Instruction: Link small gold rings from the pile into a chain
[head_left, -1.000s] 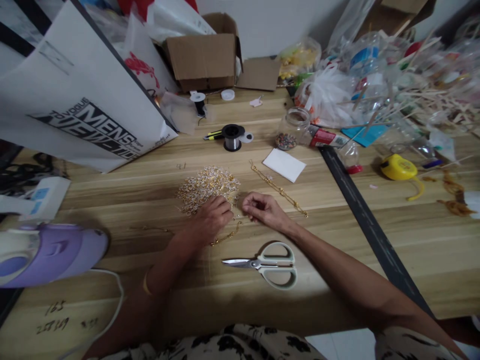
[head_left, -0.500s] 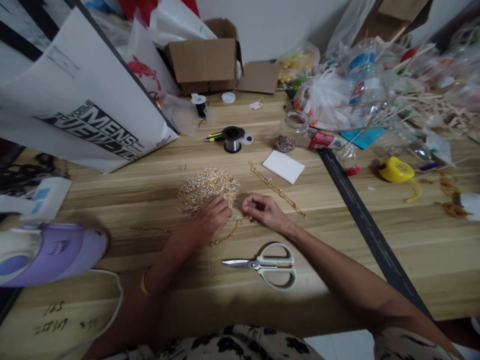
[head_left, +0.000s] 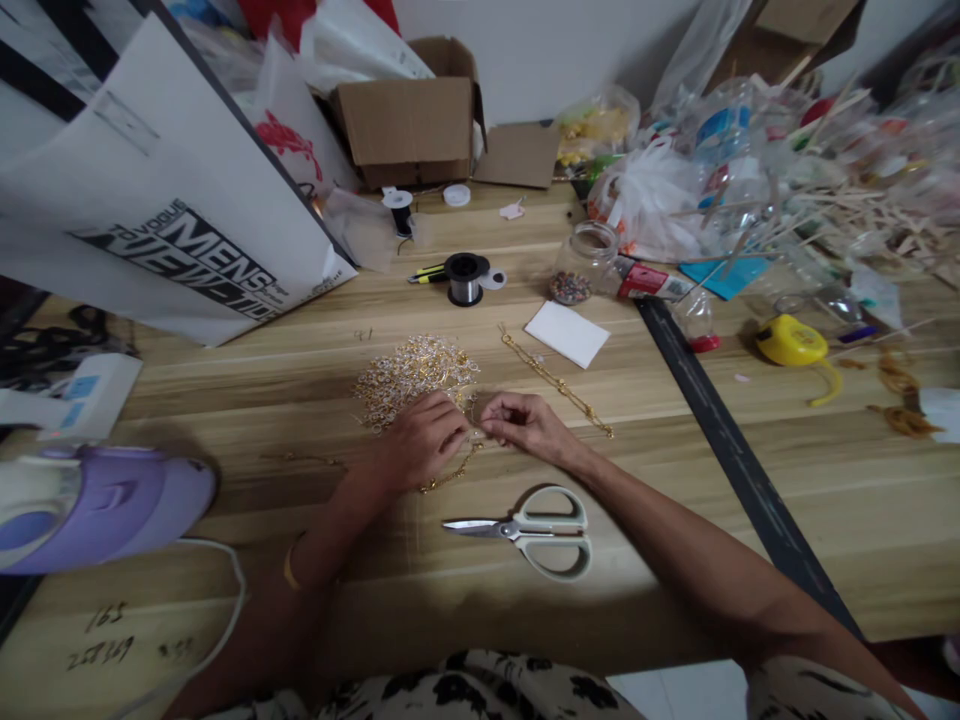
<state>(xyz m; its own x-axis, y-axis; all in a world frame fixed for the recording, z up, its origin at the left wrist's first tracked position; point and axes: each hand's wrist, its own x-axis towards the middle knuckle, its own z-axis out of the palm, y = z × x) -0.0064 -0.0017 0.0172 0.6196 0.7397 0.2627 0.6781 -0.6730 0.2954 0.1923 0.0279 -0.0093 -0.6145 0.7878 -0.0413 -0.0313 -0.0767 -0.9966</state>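
My left hand (head_left: pixel 426 436) is closed at the front right edge of a pile of small gold and clear pieces (head_left: pixel 409 372). Facing it, my right hand (head_left: pixel 525 424) pinches with thumb and forefinger; whatever lies between the fingertips is too small to make out. The fingertips of both hands nearly meet. A short gold chain (head_left: pixel 454 474) runs from below the fingertips along the table beside my left hand. Scissors (head_left: pixel 525 530) lie nearer to me, their blades pointing left. Beyond my right hand a longer gold chain (head_left: pixel 559 382) lies stretched out.
A white card (head_left: pixel 568 333), a jar of beads (head_left: pixel 583 262) and a wire spool (head_left: pixel 465 280) stand or lie farther back. At the right are a black strip (head_left: pixel 739 455) and a yellow tape measure (head_left: pixel 792 340). A purple appliance (head_left: pixel 127 500) is at the left.
My right hand has shifted slightly left, its fingertips closer to my left hand. My left hand has turned a little. The chains and scissors have not moved.
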